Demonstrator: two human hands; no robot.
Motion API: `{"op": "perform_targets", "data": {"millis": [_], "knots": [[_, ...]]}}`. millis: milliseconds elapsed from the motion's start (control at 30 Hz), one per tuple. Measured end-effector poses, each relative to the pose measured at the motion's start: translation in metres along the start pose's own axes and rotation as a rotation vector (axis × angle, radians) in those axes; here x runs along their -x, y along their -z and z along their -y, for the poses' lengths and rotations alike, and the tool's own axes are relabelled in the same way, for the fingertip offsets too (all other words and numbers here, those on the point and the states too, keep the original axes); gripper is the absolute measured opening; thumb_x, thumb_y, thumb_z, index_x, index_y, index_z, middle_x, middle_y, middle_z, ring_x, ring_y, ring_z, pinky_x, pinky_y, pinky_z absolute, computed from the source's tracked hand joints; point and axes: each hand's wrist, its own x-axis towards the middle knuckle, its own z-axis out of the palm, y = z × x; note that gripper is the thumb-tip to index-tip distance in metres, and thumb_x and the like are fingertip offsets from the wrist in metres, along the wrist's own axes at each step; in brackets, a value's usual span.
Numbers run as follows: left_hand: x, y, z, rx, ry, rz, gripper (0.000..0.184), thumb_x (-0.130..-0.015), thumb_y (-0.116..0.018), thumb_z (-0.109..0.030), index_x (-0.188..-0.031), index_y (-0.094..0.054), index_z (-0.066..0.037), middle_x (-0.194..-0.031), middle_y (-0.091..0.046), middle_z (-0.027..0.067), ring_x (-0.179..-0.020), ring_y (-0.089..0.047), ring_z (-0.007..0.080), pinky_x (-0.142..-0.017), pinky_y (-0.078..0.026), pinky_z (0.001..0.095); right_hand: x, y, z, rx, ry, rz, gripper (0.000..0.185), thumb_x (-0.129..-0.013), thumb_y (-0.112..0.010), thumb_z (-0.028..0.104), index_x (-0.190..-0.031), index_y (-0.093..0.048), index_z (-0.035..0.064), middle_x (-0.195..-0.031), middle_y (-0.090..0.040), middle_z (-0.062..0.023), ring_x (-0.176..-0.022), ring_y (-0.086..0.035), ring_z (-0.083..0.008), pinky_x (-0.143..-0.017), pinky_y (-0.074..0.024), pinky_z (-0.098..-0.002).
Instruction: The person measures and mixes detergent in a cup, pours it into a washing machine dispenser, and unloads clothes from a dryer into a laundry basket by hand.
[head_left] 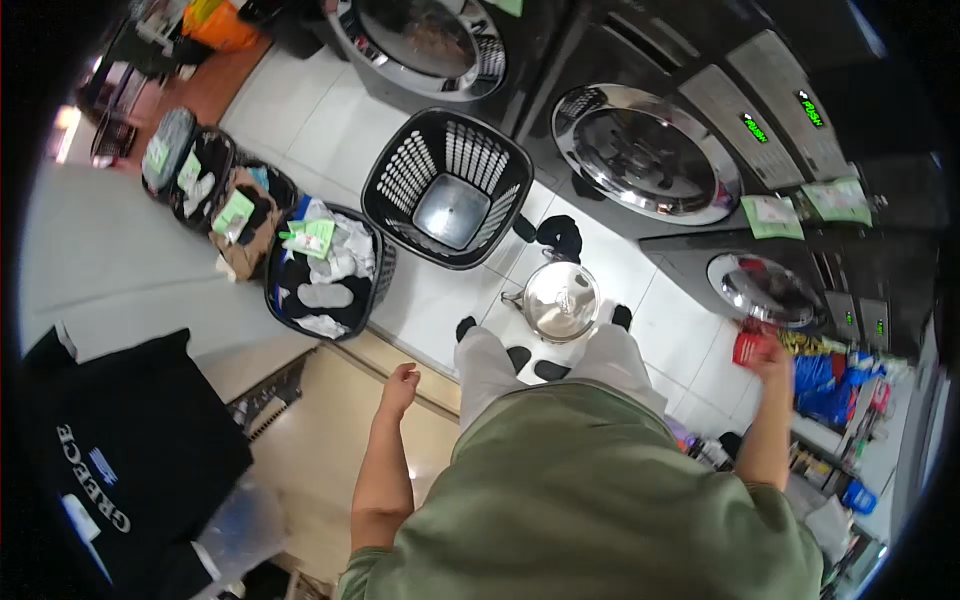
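Beside the lower washing machine [765, 290], out at arm's length on the person's right, the right hand [771, 358] is at a small red item [746, 349], its fingers by the item's edge. The grip there looks narrow, but blur hides the fingertips — I cannot tell whether they hold the item or only touch it. The left hand [399, 392] hangs to the other side with nothing in it, its grip loose and part-way open, near the pale cabinet front [345, 440].

Handling the red item well, I judge, calls for thumb and fingers on opposite sides before any weight is taken, and an upright carry in case it has something loose inside. Blue packs [825, 390] and other goods crowd close behind it, so a straight, slow lift would be least likely to drag a neighbour along. Footing matters too: the round metal-topped stool [561, 301] stands just ahead of the legs, with a black cloth [562, 237] beyond it and the black basket [447, 190] farther off — better to turn from the waist than step blindly.
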Motion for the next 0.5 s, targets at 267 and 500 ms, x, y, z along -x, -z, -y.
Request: {"op": "perform_targets", "data": {"millis": [267, 500], "knots": [[-0.055, -0.226, -0.058, -0.266, -0.245, -0.198, 0.049, -0.087, -0.066, -0.021, -0.13, -0.053, -0.004, -0.136, -0.049, 0.0248, -0.124, -0.049, 0.0426, -0.103, -0.043, 0.0452, -0.113, -0.287, -0.329, 1.906, 0.288, 1.511, 0.049, -0.081, -0.077, 0.027, -0.124, -0.063, 0.0078, -0.112, -0.066, -0.016, -0.102, -0.064, -0.0283, -0.09, -0.0497, -0.0355], [-0.201, -0.4, -0.089, -0.416, -0.431, -0.242, 0.067, -0.087, -0.067, -0.036, -0.142, -0.041, -0.008, -0.144, -0.038, 0.0249, -0.129, -0.044, 0.0424, -0.107, -0.035, 0.0533, -0.387, -0.341, -0.483, 1.826, 0.6, 0.85, 0.078, -0.069, -0.081, 0.052, -0.132, -0.058, 0.0118, -0.122, -0.06, -0.0272, -0.119, -0.054, -0.0377, -0.102, -0.0436, -0.0442]]}}
